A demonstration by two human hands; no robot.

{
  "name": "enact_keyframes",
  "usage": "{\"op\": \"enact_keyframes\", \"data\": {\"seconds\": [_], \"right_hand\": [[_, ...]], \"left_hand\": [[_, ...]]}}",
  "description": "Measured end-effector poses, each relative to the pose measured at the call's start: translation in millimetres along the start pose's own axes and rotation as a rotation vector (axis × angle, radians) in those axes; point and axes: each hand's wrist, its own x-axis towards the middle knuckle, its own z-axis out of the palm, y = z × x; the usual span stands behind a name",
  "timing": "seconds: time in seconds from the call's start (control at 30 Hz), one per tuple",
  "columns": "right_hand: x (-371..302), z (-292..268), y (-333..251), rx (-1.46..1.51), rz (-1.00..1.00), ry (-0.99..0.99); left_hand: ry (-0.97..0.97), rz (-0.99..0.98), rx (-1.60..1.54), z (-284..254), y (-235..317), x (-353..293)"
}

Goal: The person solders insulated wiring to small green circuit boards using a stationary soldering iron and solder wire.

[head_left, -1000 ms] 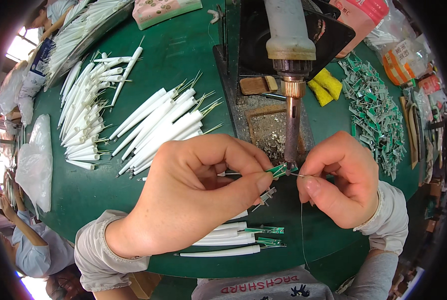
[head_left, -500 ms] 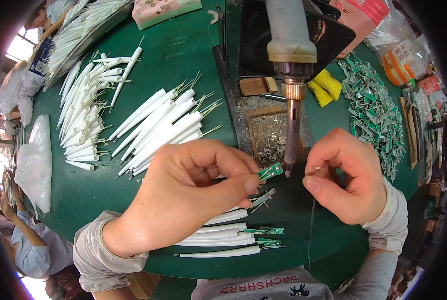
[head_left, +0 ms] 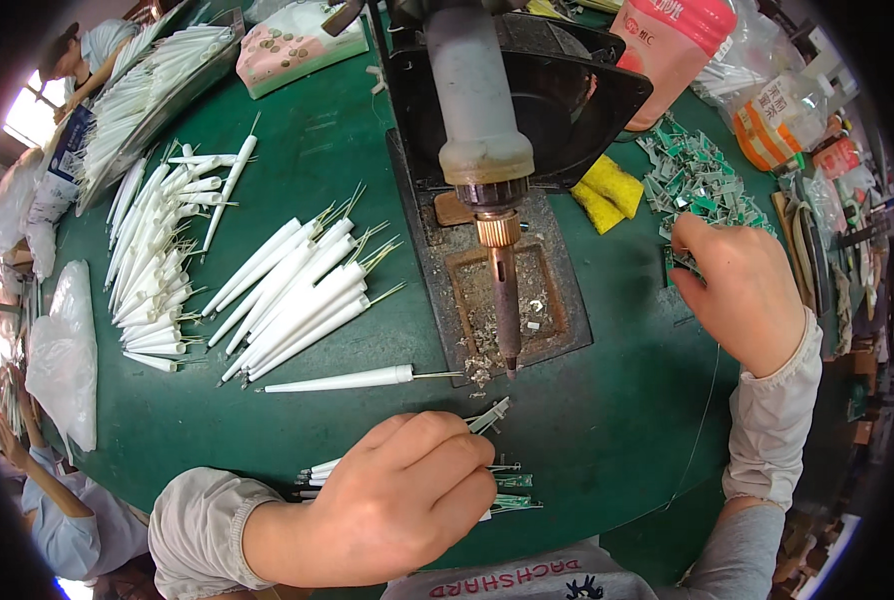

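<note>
Left hand [head_left: 407,495]: fingers curled down over the near ends of a small stack of finished white sticks [head_left: 502,482], each showing a little green board at its tip; whether it pinches one or only presses on them cannot be told. Right hand [head_left: 742,290]: reached out to the far right, fingertips closed into the heap of loose green circuit boards [head_left: 702,180], apparently pinching one — the piece itself is hidden under the fingers. Between the two hands, ahead of the left: a fixed soldering iron [head_left: 504,290], tip pointing down toward a metal tray [head_left: 557,320] flecked with solder scraps. Progress, judged from the lay: only a few assembled sticks lie under the left hand, while one bare white stick [head_left: 347,379] waits just ahead of it and a large fan of unworked white sticks [head_left: 297,295] sits farther ahead and to its left — most of the work appears left. Also present: a second pile of white sticks [head_left: 157,260] far left, yellow sponge pieces [head_left: 607,190] beside the right hand's heap, a thin solder wire [head_left: 702,420] trailing below the right wrist. Obstruction: the iron's hot tip stands between the hands, close to any crossing reach.
</note>
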Motion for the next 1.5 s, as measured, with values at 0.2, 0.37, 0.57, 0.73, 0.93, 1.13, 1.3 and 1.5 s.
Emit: {"op": "enact_keyframes", "data": {"seconds": [0.2,0.37,0.57,0.73,0.93,1.13,1.3,1.5], "right_hand": [[-0.8,20.6,4.7,-0.060,0.033,0.041],[0.5,22.5,0.6,-0.018,0.009,0.079],[-0.9,27.3,0.0,-0.144,0.089,0.086],[-1.4,27.0,1.6,-0.105,0.002,0.081],[-1.4,24.6,-8.5,-0.131,0.046,0.075],[-5.8,22.4,-14.3,-0.143,0.051,0.066],[-10.7,3.4,-29.3,-0.054,-0.015,0.136],[-10.8,-5.2,-52.8,0.509,-0.253,0.242]], "left_hand": [[0.091,-0.138,-0.021,-18.4,-2.6,9.8],[0.035,-0.349,0.296,-25.4,-12.9,12.8],[0.039,-0.266,0.298,-21.2,-26.2,6.2],[0.048,-0.330,0.099,-30.1,-13.1,9.2],[-0.018,-0.518,-0.279,-41.4,-6.6,13.9],[-0.134,-0.672,-0.571,-45.0,-8.0,14.8],[-0.147,-0.658,-0.614,-41.3,-10.2,15.1],[-0.100,-0.617,-0.657,-37.1,-10.7,11.7]]}}
